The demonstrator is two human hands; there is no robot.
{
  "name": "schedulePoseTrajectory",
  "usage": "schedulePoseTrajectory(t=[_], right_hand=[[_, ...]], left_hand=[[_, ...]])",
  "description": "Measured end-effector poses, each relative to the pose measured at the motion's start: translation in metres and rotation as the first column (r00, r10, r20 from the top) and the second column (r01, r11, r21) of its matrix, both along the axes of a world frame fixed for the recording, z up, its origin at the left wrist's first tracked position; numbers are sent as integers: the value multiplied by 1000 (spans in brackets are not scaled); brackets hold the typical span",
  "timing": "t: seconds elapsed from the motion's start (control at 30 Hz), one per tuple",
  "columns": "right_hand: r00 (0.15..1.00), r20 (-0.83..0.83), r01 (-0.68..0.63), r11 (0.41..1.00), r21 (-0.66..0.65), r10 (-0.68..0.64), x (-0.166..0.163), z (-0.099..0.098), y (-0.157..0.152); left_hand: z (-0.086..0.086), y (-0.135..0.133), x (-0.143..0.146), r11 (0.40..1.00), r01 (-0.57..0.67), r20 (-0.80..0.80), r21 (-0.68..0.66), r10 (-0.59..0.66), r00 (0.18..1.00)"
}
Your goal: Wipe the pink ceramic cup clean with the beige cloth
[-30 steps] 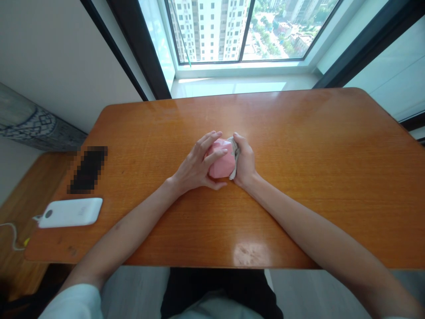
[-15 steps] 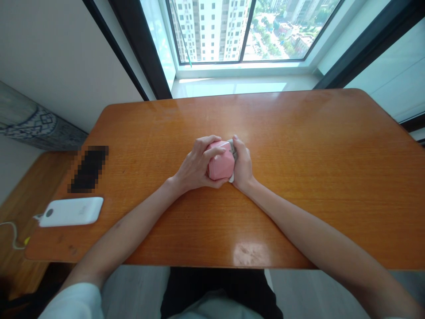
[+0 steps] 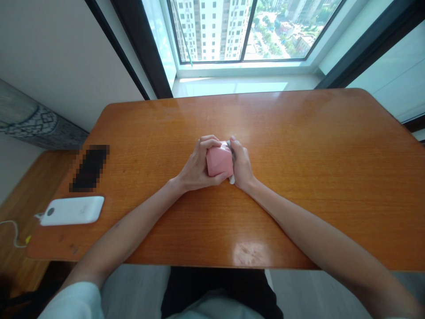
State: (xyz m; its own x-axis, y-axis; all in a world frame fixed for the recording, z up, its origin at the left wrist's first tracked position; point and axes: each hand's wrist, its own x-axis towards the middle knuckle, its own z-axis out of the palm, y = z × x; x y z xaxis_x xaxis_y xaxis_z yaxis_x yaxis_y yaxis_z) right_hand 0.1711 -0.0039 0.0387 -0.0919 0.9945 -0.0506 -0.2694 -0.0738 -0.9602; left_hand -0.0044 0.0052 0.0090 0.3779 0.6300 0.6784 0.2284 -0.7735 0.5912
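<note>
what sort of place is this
Probably a room high up in a block of flats: a wooden table stands by a window, which looks down on trees and across to a tower block.

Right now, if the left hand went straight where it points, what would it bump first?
The shiny pink faceted object the left hand holds; beyond that, probably the crumpled greyish-white cloth and the right hand, though depth is hard to judge.
</note>
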Motion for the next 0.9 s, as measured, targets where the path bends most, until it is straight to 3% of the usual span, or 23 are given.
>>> schedulePoseTrajectory(t=[0.23, 0.67, 0.9], right_hand=[[998, 54, -27, 1000, -3, 28, 1, 2, 2], [992, 124, -45, 997, 59, 37, 3, 13, 0], [977, 201, -86, 991, 102, 65, 9, 6, 1]], left_hand=[[-2, -1, 0, 997, -7, 13, -83, 8, 1000], [-1, 1, -2, 993, 17, 13, -118, -16, 1000], [-4, 3, -5, 987, 37, 24, -159, -33, 999]])
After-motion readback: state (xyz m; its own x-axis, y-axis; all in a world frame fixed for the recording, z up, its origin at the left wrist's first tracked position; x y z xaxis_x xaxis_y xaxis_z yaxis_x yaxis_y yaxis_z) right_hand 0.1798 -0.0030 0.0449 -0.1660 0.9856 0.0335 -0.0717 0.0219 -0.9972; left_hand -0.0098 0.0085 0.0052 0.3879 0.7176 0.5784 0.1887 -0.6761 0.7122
